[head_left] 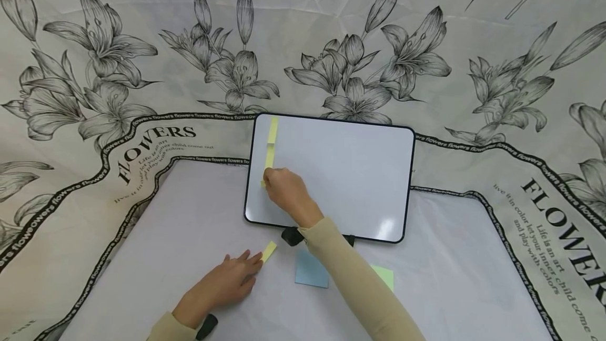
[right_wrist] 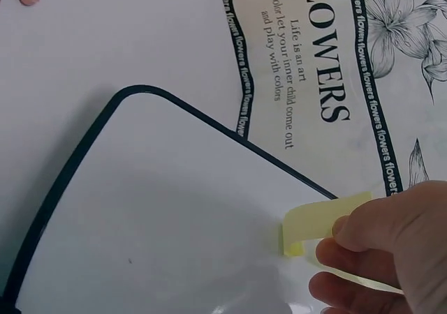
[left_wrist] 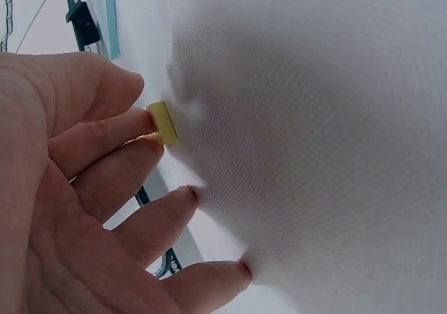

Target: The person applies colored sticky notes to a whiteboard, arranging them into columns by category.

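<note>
The right hand [head_left: 286, 191] has its grip pinched on a curled yellow strip [right_wrist: 318, 220], by the left edge of the whiteboard [head_left: 345, 178]. More yellow paper [head_left: 273, 129] is above it on the board. The left hand's [head_left: 229, 280] grip is loose, fingers spread on the desk [head_left: 142, 278], touching a small yellow pad [head_left: 269, 252]. Blue paper [head_left: 311, 270] and green paper [head_left: 386, 277] lie nearby.

Head view from above, facing forward and down over whiteboard [head_left: 350, 178] and table [head_left: 450, 272], left wrist view close along left hand [left_wrist: 98, 174], right wrist view near whiteboard's lower-left corner [right_wrist: 143, 89], shared with head view
</note>
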